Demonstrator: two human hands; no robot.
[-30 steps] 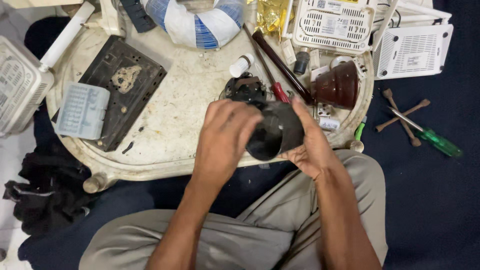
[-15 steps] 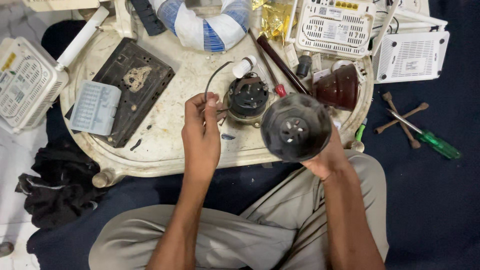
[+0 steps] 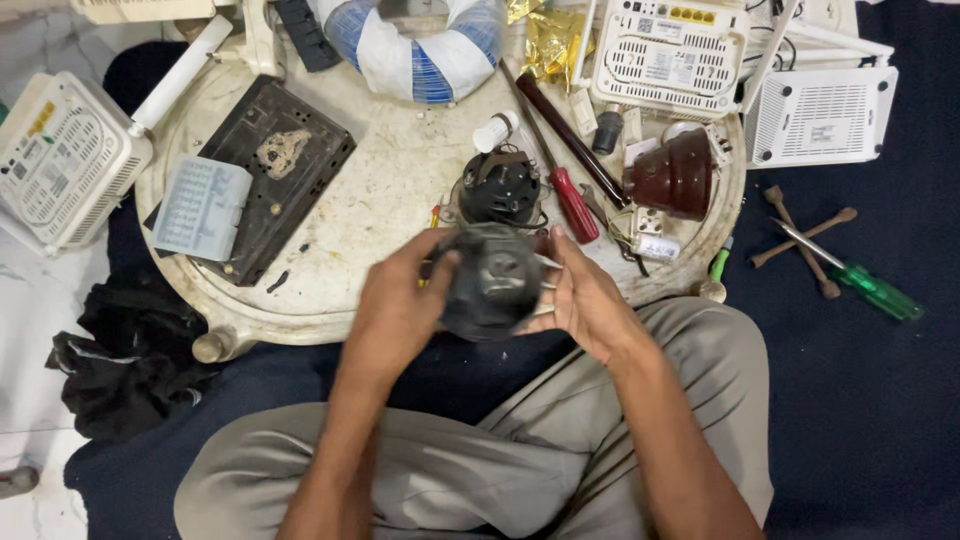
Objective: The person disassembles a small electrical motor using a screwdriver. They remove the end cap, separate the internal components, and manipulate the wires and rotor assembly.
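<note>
Single head camera, looking steeply down, close over round table (image 3: 330,300).

The dark round part (image 3: 492,282) held between both hands is motion-blurred; its surface detail cannot be made out. The left hand (image 3: 400,305) covers its left side. The blue-and-white coil (image 3: 415,50) and the white box (image 3: 60,160) are cropped by the frame edges.

Seated at a round white table (image 3: 370,200), a person grips a dark round housing (image 3: 492,282) between the left hand (image 3: 400,305) and right hand (image 3: 580,300), just below a black motor part (image 3: 500,187) and red-handled screwdriver (image 3: 572,200).
</note>
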